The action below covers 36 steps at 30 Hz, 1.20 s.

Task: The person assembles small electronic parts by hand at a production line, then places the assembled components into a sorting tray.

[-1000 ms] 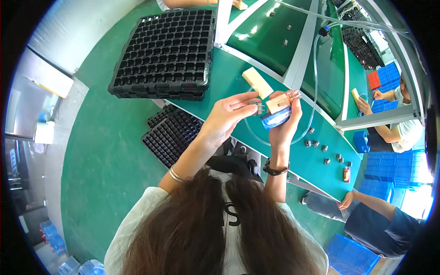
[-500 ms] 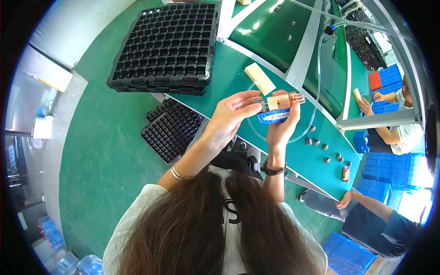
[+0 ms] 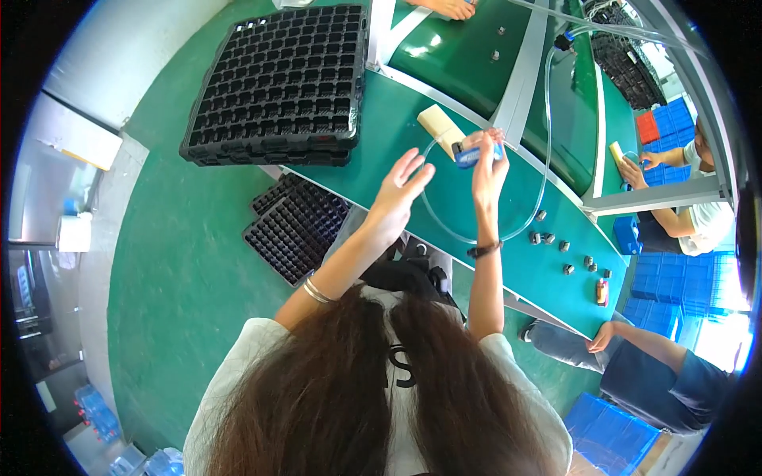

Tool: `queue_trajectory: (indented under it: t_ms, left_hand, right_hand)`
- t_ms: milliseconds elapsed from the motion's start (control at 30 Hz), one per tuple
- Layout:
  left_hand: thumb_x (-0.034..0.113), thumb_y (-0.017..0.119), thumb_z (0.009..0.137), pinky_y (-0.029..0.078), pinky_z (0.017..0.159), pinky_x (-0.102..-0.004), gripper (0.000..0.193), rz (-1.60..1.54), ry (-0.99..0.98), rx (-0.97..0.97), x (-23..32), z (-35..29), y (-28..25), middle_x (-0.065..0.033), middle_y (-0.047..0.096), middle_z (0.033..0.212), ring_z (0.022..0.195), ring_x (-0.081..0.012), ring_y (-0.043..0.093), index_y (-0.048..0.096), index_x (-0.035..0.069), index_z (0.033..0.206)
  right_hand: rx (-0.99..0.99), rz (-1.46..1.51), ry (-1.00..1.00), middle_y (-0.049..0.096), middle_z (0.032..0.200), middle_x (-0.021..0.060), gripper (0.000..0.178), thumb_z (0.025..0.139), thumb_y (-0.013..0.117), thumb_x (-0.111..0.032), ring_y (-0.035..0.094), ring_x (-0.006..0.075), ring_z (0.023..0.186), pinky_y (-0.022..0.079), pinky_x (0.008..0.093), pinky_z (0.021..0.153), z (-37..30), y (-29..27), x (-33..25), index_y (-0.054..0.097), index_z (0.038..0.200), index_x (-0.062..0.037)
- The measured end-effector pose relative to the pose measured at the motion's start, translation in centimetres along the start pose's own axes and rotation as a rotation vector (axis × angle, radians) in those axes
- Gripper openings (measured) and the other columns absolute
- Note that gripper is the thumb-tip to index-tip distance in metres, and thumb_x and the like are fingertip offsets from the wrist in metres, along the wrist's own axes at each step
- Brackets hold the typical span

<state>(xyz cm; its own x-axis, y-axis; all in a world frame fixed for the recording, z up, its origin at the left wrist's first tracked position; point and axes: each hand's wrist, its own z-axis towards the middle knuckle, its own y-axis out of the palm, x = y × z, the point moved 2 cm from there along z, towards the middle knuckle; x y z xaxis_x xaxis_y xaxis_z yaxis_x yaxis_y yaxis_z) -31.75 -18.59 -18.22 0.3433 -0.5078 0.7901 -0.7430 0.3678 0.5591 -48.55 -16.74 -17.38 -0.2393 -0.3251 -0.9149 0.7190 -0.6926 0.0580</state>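
Note:
My right hand (image 3: 487, 170) is closed around a small boxy blue device (image 3: 468, 158), holding it up over the green bench. Its dark end points left, and my fingers cover much of the rest. To its left my left hand (image 3: 401, 193) is in the air, fingers spread and holding nothing. Just beyond the device, a cream block (image 3: 441, 132) with a clear thin tube (image 3: 429, 208) at it rests on the bench. Several small dark metallic parts (image 3: 548, 238) lie scattered to the right, and a small orange-red device (image 3: 602, 293) is near the bench's right end.
A stack of black compartment trays (image 3: 278, 87) stands at the far left of the bench (image 3: 389, 119), with more black trays (image 3: 298, 230) lower down. A white frame post (image 3: 520, 87) edges the green belt (image 3: 452, 63). Co-workers' hands (image 3: 631, 173) show at right and on the far side.
My left hand has let go of the device and drawn back left, fingers spreading. My right hand has carried the device farther away and tilted it. A person's hand has appeared at the belt's far end.

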Motion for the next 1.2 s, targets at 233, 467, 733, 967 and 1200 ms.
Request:
queue_trajectory:
  t_ms: [233, 467, 733, 967, 1200]
  left_hand:
    - [0.028, 0.049, 0.092, 0.039, 0.084, -0.0224, 0.039, -0.176, -0.056, 0.014, 2.4, -1.2, -3.1, -0.0066, 0.055, 0.118, 0.103, -0.0131, 0.053, 0.045, 0.007, 0.125]
    - [0.025, 0.048, 0.091, 0.040, 0.085, -0.0250, 0.037, -0.239, 0.026, -0.023, 4.2, -1.1, -6.1, -0.0080, 0.056, 0.116, 0.102, -0.0153, 0.054, 0.048, 0.005, 0.122]
    - [0.022, 0.049, 0.090, 0.045, 0.085, -0.0274, 0.036, -0.102, 0.252, 0.099, 11.3, 0.2, -12.7, -0.0089, 0.059, 0.106, 0.094, -0.0156, 0.057, 0.048, 0.001, 0.119]
    - [0.020, 0.052, 0.089, 0.041, 0.088, -0.0271, 0.033, 0.040, 0.372, 0.247, 18.3, 5.1, -17.2, -0.0055, 0.057, 0.111, 0.099, -0.0138, 0.052, 0.052, 0.005, 0.118]
    - [0.019, 0.052, 0.088, 0.042, 0.088, -0.0275, 0.034, -0.018, 0.309, 0.235, 16.7, 4.6, -16.5, -0.0062, 0.056, 0.110, 0.099, -0.0141, 0.052, 0.051, 0.004, 0.119]
  right_hand:
    - [-0.073, -0.529, -0.061, 0.059, 0.094, 0.0162, 0.037, 0.082, 0.060, -0.033, 0.059, 0.0343, 0.084, 0.047, 0.0369, 0.073, 3.5, 1.0, 5.2, 0.058, 0.099, -0.0005]
    - [-0.131, -0.696, -0.117, 0.051, 0.100, 0.0147, 0.059, 0.072, 0.069, -0.041, 0.051, 0.0328, 0.093, 0.039, 0.0428, 0.080, 3.5, 2.1, 5.1, 0.048, 0.115, -0.0061]
    - [-0.091, -0.967, -0.110, 0.045, 0.115, 0.0117, 0.080, 0.061, 0.078, -0.039, 0.043, 0.0298, 0.106, 0.035, 0.0428, 0.087, -1.8, -0.6, 3.6, 0.039, 0.123, -0.0063]
    - [0.033, -0.814, -0.162, 0.054, 0.107, 0.0134, 0.062, 0.067, 0.074, -0.035, 0.051, 0.0287, 0.100, 0.038, 0.0392, 0.083, 0.6, 1.8, 4.4, 0.049, 0.113, -0.0024]
    - [0.107, -0.967, -0.146, 0.055, 0.103, 0.0061, 0.038, 0.070, 0.070, -0.029, 0.049, 0.0225, 0.102, 0.032, 0.0399, 0.087, 1.2, 2.0, 5.4, 0.060, 0.095, -0.0019]
